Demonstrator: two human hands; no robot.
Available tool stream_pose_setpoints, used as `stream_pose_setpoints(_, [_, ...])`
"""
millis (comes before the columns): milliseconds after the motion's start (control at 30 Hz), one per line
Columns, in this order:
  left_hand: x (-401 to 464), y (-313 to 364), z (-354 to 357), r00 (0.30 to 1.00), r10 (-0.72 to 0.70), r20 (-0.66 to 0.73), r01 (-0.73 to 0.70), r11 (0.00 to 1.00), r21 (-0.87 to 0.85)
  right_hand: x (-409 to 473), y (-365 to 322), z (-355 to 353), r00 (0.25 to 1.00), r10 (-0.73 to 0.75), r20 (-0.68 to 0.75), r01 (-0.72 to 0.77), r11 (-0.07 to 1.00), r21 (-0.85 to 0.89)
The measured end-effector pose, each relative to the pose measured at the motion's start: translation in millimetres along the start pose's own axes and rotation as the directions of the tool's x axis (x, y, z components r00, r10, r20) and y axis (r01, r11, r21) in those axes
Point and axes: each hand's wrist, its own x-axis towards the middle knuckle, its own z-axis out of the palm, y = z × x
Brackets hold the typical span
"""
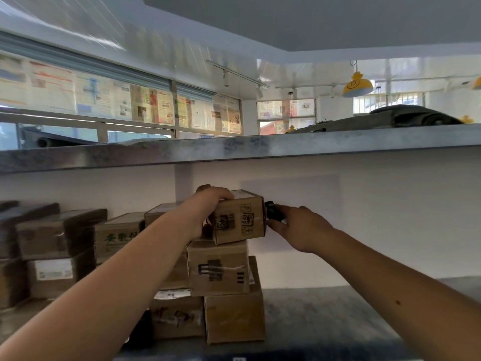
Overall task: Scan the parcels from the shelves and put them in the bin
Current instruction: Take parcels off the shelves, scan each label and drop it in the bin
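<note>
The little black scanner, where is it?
The scanner is in the right hand, middle of the head view, against the right end of the top box.

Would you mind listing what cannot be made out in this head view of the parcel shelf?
- Bin: not in the head view at all.
- Scanner: mostly hidden by the right hand and the top parcel; its grip and aim are unclear.
- Parcel label: top face foreshortened, print unreadable.
- Left hand: fingertips hidden behind the parcel.

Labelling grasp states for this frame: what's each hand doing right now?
Left hand: fingers curled over the top box, gripping it.
Right hand: holding a small black scanner at the box's right end.
</note>
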Motion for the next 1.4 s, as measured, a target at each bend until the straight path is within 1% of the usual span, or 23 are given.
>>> stream_pose_setpoints(100, [-6, -1, 2, 0.998, -0.053, 0.021, 0.055, 0.993, -0.104, -4, 0, -1, 1.0, -0.018, -0.006, 0.018, 1.0, -0.002])
stream_pose_setpoints(200, [-11, -3, 4, 0.993, -0.087, 0.077, 0.1, 0.978, -0.184, -7, -1, -4, 0.999, -0.031, -0.011, 0.031, 0.999, 0.027])
stream_pose_setpoints(300, [-10, -5, 5, 0.993, -0.02, 0.116, 0.049, 0.966, -0.253, -10, -2, -12, 0.999, -0.024, -0.031, 0.026, 0.998, 0.063])
stream_pose_setpoints(367, [-8, -10, 5, 0.994, 0.055, 0.098, -0.02, 0.944, -0.329, -16, -5, -17, 0.999, -0.031, -0.04, 0.034, 0.997, 0.07])
stream_pose_setpoints(433, [-8, -13, 6, 0.988, 0.135, 0.08, -0.097, 0.926, -0.365, -22, -6, -19, 0.998, -0.031, -0.045, 0.035, 0.996, 0.086])
stream_pose_setpoints(500, [-11, -14, 7, 0.978, 0.198, 0.058, -0.165, 0.92, -0.355, -28, -6, -21, 0.998, -0.022, -0.058, 0.027, 0.994, 0.104])
stream_pose_setpoints(633, [-23, -13, 7, 0.961, 0.271, 0.059, -0.24, 0.92, -0.309, -43, -7, -25, 0.998, -0.015, -0.059, 0.022, 0.993, 0.116])
stream_pose_setpoints(767, [-29, -10, 8, 0.941, 0.301, 0.152, -0.252, 0.928, -0.276, -59, -9, -28, 0.996, 0.004, -0.088, 0.009, 0.989, 0.15])
stream_pose_setpoints(900, [-35, -11, 15, 0.918, 0.327, 0.225, -0.263, 0.926, -0.271, -84, -6, -34, 0.992, 0.048, -0.114, -0.032, 0.99, 0.139])
stream_pose_setpoints(1000, [-42, -14, 21, 0.9, 0.338, 0.276, -0.26, 0.923, -0.284, -107, -2, -38, 0.988, 0.075, -0.132, -0.061, 0.992, 0.107])
stream_pose_setpoints(1133, [-60, -16, 33, 0.871, 0.38, 0.311, -0.328, 0.922, -0.207, -138, 9, -42, 0.986, 0.112, -0.127, -0.106, 0.993, 0.052])
stream_pose_setpoints(1233, [-80, -12, 47, 0.847, 0.437, 0.302, -0.406, 0.899, -0.163, -159, 18, -54, 0.981, 0.13, -0.141, -0.124, 0.991, 0.055])
stream_pose_setpoints(1333, [-102, -8, 64, 0.828, 0.497, 0.26, -0.497, 0.865, -0.07, -180, 27, -71, 0.981, 0.118, -0.153, -0.114, 0.993, 0.034])
stream_pose_setpoints(1400, [-118, -8, 77, 0.821, 0.519, 0.238, -0.532, 0.847, -0.012, -194, 36, -80, 0.983, 0.107, -0.148, -0.107, 0.994, 0.007])
